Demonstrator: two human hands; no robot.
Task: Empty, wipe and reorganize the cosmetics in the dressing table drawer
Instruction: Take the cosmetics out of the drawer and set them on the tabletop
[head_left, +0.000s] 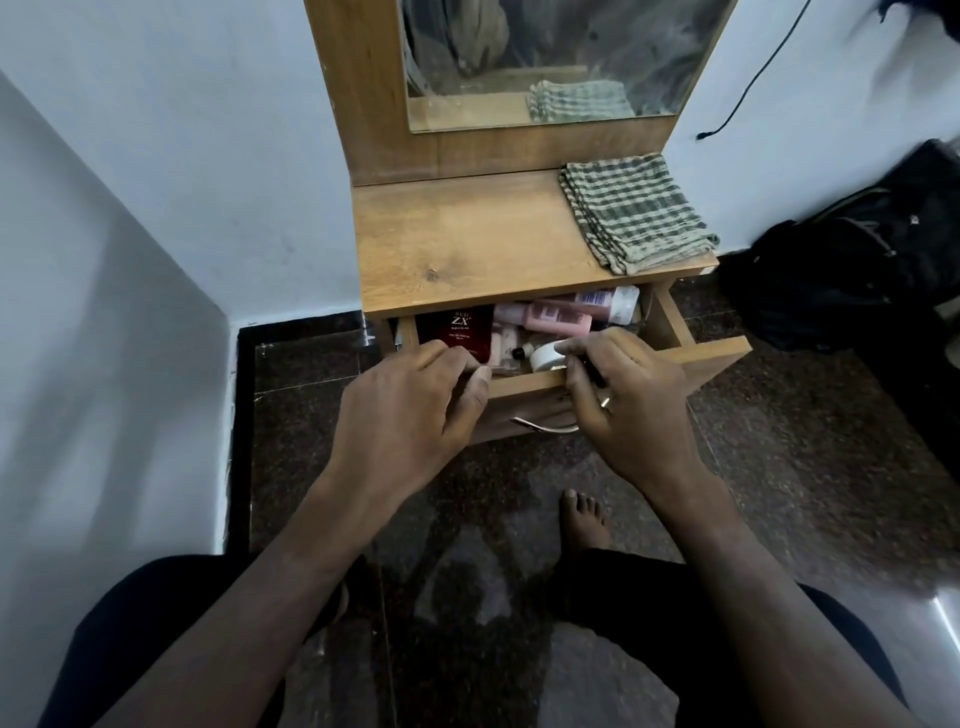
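Note:
The wooden drawer (696, 351) of the dressing table (467, 234) stands pulled out, crowded with cosmetics. A dark red box (460, 327) marked ZX lies at its left, pink bottles (558, 318) and a white tube (608, 301) at the back, and a white round jar (545, 357) near the front. My left hand (410, 410) curls its fingers over the red box's near end, thumb at the drawer's front edge. My right hand (628, 400) pinches a thin dark pencil-like stick (592, 371) beside the white jar; its fingertips touch the jar.
A folded green-checked cloth (636, 213) lies on the right of the tabletop below the mirror (566, 57). A black bag (857, 270) sits on the floor at the right. White walls close in on the left. My bare foot (584, 519) is below the drawer.

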